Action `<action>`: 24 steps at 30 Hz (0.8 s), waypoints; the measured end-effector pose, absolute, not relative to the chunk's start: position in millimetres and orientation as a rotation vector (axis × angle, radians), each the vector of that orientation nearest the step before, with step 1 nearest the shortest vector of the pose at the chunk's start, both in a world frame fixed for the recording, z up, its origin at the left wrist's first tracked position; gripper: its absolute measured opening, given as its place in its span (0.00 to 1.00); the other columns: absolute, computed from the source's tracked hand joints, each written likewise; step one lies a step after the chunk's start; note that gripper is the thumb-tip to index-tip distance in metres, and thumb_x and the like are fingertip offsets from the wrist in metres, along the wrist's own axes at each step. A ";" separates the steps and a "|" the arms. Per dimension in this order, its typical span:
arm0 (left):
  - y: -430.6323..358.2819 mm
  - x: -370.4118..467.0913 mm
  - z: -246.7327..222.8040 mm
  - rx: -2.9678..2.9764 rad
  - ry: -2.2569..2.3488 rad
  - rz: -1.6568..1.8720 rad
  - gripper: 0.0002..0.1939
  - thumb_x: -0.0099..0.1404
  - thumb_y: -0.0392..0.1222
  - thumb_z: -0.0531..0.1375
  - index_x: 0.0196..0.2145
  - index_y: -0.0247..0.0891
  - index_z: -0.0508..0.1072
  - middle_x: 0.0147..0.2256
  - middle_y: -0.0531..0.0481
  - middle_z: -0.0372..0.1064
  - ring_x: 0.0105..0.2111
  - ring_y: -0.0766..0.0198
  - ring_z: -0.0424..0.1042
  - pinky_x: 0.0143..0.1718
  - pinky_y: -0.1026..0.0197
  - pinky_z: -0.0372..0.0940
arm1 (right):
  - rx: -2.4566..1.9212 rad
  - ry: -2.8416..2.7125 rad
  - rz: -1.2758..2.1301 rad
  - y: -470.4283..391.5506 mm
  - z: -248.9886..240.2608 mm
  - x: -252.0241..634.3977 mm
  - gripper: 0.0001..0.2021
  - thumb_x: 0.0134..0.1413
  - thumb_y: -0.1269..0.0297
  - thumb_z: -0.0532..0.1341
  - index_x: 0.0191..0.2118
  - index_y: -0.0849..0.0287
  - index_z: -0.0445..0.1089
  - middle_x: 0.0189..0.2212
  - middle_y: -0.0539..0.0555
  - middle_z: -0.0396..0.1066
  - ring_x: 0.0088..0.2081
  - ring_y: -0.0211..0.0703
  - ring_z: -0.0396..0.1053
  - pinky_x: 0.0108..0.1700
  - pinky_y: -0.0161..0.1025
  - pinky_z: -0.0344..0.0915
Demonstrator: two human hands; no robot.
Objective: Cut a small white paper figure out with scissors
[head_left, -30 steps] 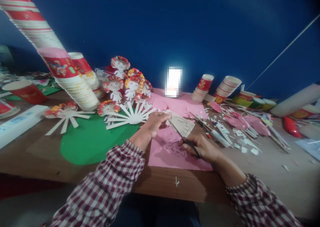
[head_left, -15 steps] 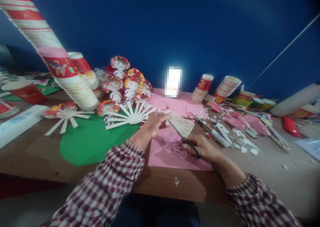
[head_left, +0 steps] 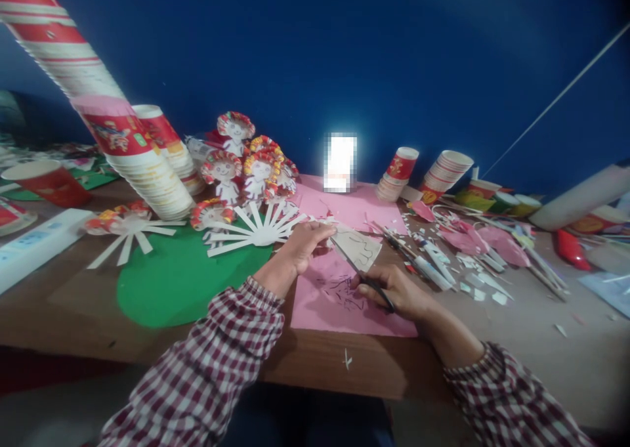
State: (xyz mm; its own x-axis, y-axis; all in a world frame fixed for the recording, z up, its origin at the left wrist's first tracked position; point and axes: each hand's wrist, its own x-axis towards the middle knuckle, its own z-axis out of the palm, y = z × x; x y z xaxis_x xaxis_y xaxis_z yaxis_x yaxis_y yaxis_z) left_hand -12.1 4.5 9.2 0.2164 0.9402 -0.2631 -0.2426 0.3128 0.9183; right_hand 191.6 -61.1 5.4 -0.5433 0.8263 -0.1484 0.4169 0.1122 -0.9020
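While the left hand [head_left: 304, 245] pinched the narrow upper-left end of a pale wedge of paper [head_left: 367, 249] between thumb and fingers, the right hand [head_left: 403, 293] gripped the dark handles of a pair of scissors [head_left: 380, 293]. The scissors slanted up and to the left, their blades lying along the lower edge of the wedge, which bore curved dark lines. How far apart the blades stood could not be told.

Both hands worked above a pink sheet [head_left: 312, 312] with dark scribbles, which lay near the front edge of the wooden bench [head_left: 335, 368]. To its left was a green sheet [head_left: 191, 289], with a fan of white strips [head_left: 266, 234] across its upper part. Behind that fan, paper figures [head_left: 227, 171] with red and yellow frills stood in a cluster, near a tall, leaning stack of paper cups [head_left: 118, 132]. On the right, pens [head_left: 428, 271] lay close to white scraps [head_left: 478, 294] and crumpled pink pieces [head_left: 506, 247], and two shorter cup stacks [head_left: 447, 170] stood behind, near the blue wall [head_left: 418, 60].
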 end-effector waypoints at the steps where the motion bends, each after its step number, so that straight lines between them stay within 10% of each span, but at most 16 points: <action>1: 4.4 -12.2 9.4 0.877 1.008 0.982 0.10 0.48 0.42 0.66 0.22 0.35 0.68 0.20 0.56 0.59 0.22 0.71 0.61 0.27 0.64 0.60 | -1.205 -1.990 1.440 -61.0 4.4 191.9 0.19 0.51 0.50 0.63 0.29 0.64 0.68 0.18 0.46 0.56 0.20 0.31 0.52 0.21 0.29 0.48; 24: 5.1 -10.5 4.7 0.927 1.014 0.985 0.12 0.47 0.43 0.66 0.20 0.36 0.66 0.19 0.56 0.58 0.22 0.70 0.62 0.26 0.64 0.59 | -1.177 -2.018 1.442 -61.4 6.3 191.1 0.22 0.53 0.46 0.60 0.26 0.64 0.66 0.18 0.46 0.53 0.20 0.31 0.50 0.21 0.30 0.46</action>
State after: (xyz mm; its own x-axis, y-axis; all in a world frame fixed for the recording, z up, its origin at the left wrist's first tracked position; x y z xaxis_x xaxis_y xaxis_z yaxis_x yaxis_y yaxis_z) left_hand -10.5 5.1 4.7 0.2175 0.9465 -0.2382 -0.2102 0.2838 0.9356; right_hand 191.1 -61.4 6.3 -0.5691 0.8087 -0.1491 0.4028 0.1161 -0.9079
